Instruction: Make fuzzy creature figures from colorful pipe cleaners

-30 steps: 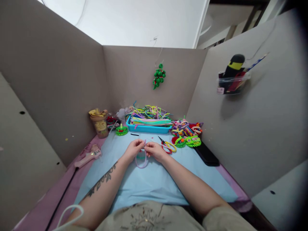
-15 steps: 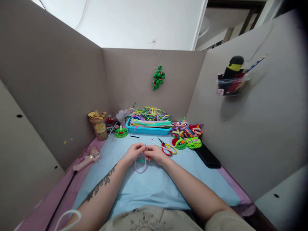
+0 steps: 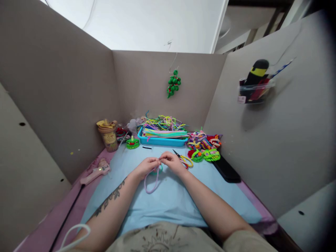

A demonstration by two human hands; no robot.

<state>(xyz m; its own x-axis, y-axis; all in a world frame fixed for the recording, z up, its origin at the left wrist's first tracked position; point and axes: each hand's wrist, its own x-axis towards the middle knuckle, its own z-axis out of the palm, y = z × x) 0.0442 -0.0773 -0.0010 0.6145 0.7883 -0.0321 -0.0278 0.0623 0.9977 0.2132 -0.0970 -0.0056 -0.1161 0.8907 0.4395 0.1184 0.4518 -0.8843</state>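
two hands are pinching a looped lilac fuzzy pipe cleaner above a pale blue mat on a counter.

the left hand (image 3: 146, 166) and the right hand (image 3: 170, 161) are meeting fingertip to fingertip, both closed narrowly on the top of the lilac fuzzy pipe cleaner (image 3: 151, 182), whose loop is hanging down toward the person over the pale blue mat (image 3: 168, 199). a small teal piece is showing just under the fingers, too small to make out. red and yellow handled scissors (image 3: 184, 160) are lying just beside the right hand. farther back, a bright blue plastic tray of mixed coloured pipe cleaners (image 3: 162, 136) is sitting against the cardboard partition wall (image 3: 147, 84), with a cluster of finished green and pink pipe cleaner figures (image 3: 204, 147) to its right. a pink glue gun (image 3: 95, 172) is resting well apart on the left.
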